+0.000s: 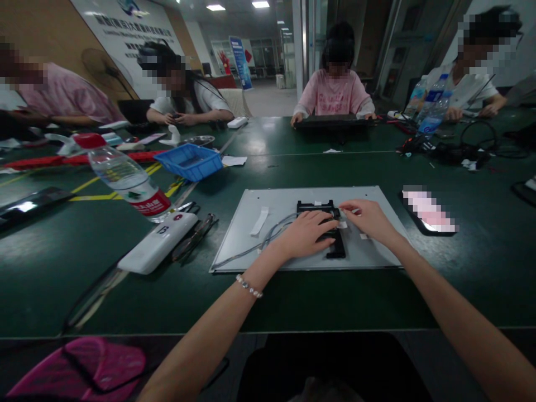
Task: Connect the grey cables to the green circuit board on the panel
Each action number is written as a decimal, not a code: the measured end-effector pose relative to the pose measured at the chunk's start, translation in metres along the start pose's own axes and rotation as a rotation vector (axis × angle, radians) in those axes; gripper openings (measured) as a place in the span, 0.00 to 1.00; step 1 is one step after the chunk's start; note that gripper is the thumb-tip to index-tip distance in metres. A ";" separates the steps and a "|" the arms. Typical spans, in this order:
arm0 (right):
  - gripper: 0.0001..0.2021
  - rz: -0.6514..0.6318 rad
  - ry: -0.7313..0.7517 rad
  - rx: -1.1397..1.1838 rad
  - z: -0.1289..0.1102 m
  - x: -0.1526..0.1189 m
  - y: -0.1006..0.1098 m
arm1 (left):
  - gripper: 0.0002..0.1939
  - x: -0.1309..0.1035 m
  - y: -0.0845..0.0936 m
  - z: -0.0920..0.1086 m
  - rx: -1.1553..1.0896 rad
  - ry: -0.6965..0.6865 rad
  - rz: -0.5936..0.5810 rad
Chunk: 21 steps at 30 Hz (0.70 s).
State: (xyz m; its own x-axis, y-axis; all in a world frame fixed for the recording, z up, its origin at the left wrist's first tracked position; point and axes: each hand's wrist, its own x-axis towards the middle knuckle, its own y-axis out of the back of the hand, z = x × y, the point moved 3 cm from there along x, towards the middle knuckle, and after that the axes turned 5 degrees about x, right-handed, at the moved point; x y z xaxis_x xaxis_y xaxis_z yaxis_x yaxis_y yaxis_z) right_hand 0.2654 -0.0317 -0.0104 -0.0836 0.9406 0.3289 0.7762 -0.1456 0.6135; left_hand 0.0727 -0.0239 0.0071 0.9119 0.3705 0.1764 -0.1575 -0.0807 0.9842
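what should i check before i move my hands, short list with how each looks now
1. Left hand over the black bracket: ok, fingers spread across it.
2. Right hand near the bracket's far right corner: ok.
3. Right fingertips gripping something: cannot tell.
4. Panel flat on the table: ok.
5. Grey cables clear of the left hand: not ok, they run close beside it.
6. Bracket fixed to the panel: cannot tell.

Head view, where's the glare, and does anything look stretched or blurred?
Head view: a bright white reflection sits on the black device at far left; head view: the bottle leans outward, perhaps from wide-angle stretch; head view: the phone has a pixelated screen; head view: left hand and right hand are readable, their outlines fairly clear.
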 end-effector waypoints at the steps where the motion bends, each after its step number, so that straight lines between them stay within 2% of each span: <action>1: 0.12 0.012 0.021 -0.026 -0.001 0.000 0.000 | 0.21 0.000 0.001 0.000 -0.004 -0.003 0.002; 4: 0.12 0.043 0.073 -0.087 -0.004 -0.001 -0.001 | 0.25 0.000 0.007 -0.006 -0.042 0.000 0.030; 6: 0.12 0.048 0.086 -0.101 -0.005 -0.001 -0.002 | 0.25 -0.003 0.016 -0.019 -0.082 0.041 0.081; 8: 0.13 0.045 0.090 -0.096 -0.007 -0.002 -0.003 | 0.22 -0.010 0.028 -0.043 -0.114 0.131 0.161; 11: 0.13 0.045 0.099 -0.091 -0.010 -0.002 -0.004 | 0.18 -0.029 0.039 -0.089 -0.140 0.291 0.239; 14: 0.13 0.044 0.108 -0.100 -0.014 -0.003 -0.005 | 0.18 -0.054 0.037 -0.129 -0.196 0.423 0.193; 16: 0.14 0.032 0.118 -0.110 -0.017 -0.004 -0.006 | 0.20 -0.071 0.030 -0.145 -0.231 0.458 0.122; 19: 0.14 0.010 0.131 -0.129 -0.020 -0.005 -0.008 | 0.21 -0.090 0.020 -0.154 -0.318 0.480 0.019; 21: 0.13 0.004 0.133 -0.132 -0.020 -0.005 -0.009 | 0.18 -0.097 0.016 -0.155 -0.386 0.501 0.007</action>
State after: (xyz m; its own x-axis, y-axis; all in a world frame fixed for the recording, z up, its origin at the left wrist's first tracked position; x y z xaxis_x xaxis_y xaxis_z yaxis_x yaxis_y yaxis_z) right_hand 0.2457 -0.0413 -0.0032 -0.1693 0.8922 0.4187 0.6888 -0.1968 0.6978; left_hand -0.0769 0.0822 0.0084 0.6370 0.7671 0.0766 -0.3732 0.2199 0.9013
